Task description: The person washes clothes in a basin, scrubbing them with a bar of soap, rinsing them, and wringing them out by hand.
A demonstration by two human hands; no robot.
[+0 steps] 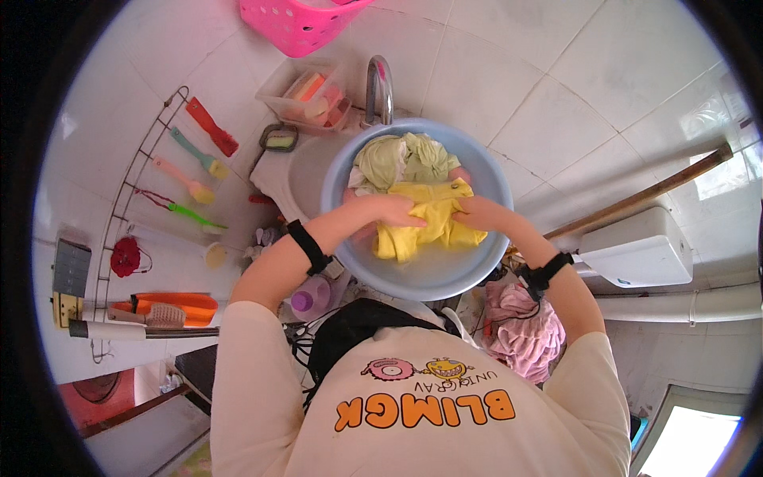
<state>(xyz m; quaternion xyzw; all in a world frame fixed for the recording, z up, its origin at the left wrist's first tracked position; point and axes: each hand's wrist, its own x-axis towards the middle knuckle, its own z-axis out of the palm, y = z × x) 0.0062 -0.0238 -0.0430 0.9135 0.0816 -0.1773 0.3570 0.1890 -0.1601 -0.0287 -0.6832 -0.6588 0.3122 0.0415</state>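
My left hand (395, 211) is closed on a yellow garment (433, 216) from its left side. On the other side, my right hand (475, 212) pinches the same garment. The cloth hangs bunched between both hands, over cloudy water in a light blue basin (445, 280). Beyond it, a pale green cloth (383, 157) lies heaped and wet against the basin's far side. Part of that heap is hidden behind the yellow garment. Each forearm wears a black strap.
The basin sits over a white sink (302, 171), below a curved metal faucet (381, 83). A clear box (308, 97) and a pink basket (290, 24) are at the back left. Brushes (195, 147) hang at left. A purple-capped bottle (304, 300) and a pink cloth pile (523, 330) flank me.
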